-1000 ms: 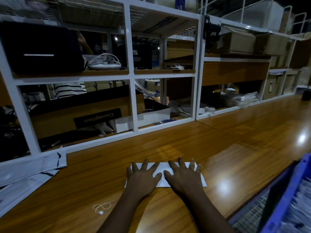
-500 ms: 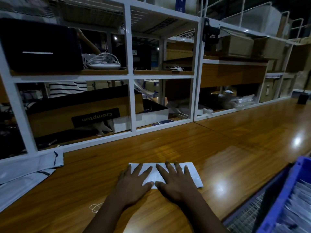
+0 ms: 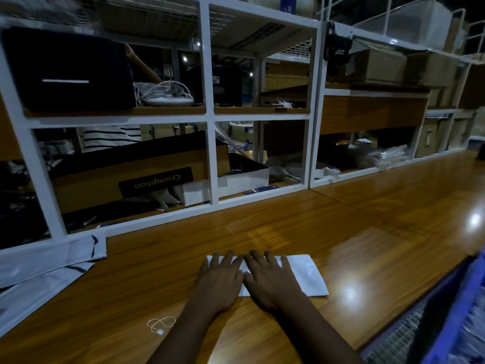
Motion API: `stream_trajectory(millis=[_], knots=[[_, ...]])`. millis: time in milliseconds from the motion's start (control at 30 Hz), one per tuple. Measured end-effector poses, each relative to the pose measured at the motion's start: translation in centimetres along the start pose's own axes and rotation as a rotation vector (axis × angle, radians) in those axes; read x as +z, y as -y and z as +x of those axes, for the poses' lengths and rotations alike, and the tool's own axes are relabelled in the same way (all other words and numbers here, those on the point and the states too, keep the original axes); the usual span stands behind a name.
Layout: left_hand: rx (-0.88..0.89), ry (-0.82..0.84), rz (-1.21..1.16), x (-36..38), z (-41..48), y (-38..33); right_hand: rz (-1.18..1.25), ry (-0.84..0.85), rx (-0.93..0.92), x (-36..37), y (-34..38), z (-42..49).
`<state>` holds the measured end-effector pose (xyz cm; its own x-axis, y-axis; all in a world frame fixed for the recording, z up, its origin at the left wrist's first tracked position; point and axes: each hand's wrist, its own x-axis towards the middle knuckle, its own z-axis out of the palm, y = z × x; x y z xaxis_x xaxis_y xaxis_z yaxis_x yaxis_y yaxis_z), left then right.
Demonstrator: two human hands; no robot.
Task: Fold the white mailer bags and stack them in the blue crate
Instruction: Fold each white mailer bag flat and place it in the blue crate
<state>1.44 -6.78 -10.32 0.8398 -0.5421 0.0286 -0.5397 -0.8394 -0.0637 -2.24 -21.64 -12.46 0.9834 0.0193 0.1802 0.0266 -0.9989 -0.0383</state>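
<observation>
A folded white mailer bag [image 3: 307,274] lies flat on the wooden table [image 3: 367,232], near its front edge. My left hand [image 3: 219,279] presses on the bag's left part with straight fingers. My right hand [image 3: 270,278] lies flat beside it on the bag's middle, the two hands touching. The bag's right end shows bare. At the far right edge, the blue crate [image 3: 446,324] holds several stacked white bags, blurred.
Unfolded white mailer bags [image 3: 44,269] lie in a pile at the table's left end. A small white string loop [image 3: 160,324] lies near my left forearm. White shelving [image 3: 210,116] with boxes stands behind the table. A person in a striped shirt [image 3: 110,136] shows through the shelves.
Both hands have slid left over the folded bag and closed together, so more of the bag's right end shows. The bag itself stays in place.
</observation>
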Motion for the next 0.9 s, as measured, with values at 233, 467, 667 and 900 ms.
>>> stream_trajectory(millis=[233, 467, 667, 900], knots=[[-0.013, 0.004, 0.011, 0.0, 0.0, 0.2, 0.035, 0.033, -0.026, 0.1, -0.1, 0.1], [-0.072, 0.024, -0.036, 0.1, -0.2, 0.3, 0.014, 0.005, 0.146, 0.1, -1.1, -0.7], [-0.099, 0.031, -0.056, 0.0, -0.3, 0.5, -0.015, 0.033, 0.195, 0.6, -1.8, -0.6], [-0.170, 0.063, -0.131, 0.1, -0.3, 0.8, -0.001, 0.057, 0.273, 0.3, -2.4, -0.9]])
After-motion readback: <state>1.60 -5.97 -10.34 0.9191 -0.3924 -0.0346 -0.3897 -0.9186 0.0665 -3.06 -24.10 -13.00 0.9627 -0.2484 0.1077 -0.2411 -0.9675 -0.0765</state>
